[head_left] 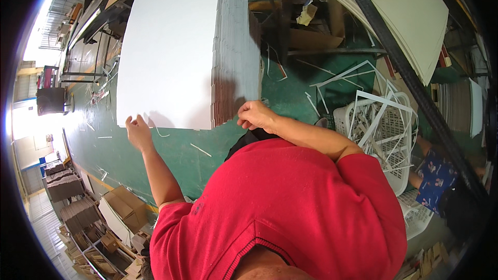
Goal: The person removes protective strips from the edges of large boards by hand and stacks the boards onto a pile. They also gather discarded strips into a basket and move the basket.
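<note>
1. Watching left of centre, I have the left hand (pixel 140 134) at the lower-left corner of the stack (pixel 168 46), fingers bent; I can't tell whether they grip.
2. Upper middle: the stack stands tall, so I judge piling well along; its right side is uneven. What's left, I can't tell.
3. Mid-frame: the right hand (pixel 258 116) curls near the lower-right corner, contact unclear.
4. Right: strips (pixel 381 98) top the white basket (pixel 340 120).
</note>
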The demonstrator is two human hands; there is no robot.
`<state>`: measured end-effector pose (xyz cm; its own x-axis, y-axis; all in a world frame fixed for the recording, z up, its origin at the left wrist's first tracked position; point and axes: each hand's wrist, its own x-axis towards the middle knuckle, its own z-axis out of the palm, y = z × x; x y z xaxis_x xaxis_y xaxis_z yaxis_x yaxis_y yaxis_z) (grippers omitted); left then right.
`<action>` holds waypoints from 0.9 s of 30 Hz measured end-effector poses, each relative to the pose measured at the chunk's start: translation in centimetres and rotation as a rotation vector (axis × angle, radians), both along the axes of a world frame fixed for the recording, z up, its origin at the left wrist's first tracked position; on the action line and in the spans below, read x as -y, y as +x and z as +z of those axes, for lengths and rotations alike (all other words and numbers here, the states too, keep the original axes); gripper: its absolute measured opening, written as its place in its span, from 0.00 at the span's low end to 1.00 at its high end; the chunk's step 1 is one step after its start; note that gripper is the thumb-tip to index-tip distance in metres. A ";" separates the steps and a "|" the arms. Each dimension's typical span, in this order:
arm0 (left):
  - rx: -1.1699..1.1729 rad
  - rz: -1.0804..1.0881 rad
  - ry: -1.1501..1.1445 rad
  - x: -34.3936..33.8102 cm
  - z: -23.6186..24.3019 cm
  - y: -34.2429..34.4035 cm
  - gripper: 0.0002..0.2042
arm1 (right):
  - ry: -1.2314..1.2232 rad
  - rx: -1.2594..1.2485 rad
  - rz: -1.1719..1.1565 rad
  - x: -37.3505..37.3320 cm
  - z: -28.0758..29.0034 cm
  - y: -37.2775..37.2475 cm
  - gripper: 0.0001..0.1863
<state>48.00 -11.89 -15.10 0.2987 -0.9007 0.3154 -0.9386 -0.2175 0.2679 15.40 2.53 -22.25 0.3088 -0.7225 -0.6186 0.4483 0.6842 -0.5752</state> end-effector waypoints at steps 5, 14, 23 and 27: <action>-0.068 -0.382 0.032 2.3 -0.1 -8.3 0.19 | -0.016 -0.205 0.024 -1.2 0.9 -3.1 0.12; 0.088 -0.776 0.218 4.7 0.9 -27.2 0.25 | 0.017 -0.337 -0.156 -5.2 0.0 -15.1 0.13; 0.234 -0.815 0.255 11.4 0.3 -35.5 0.25 | 0.164 -0.314 -0.479 -8.2 -1.1 -22.7 0.10; 0.312 -0.837 0.230 16.3 -0.1 -38.8 0.23 | 0.232 -0.286 -0.581 -8.9 -2.3 -23.7 0.08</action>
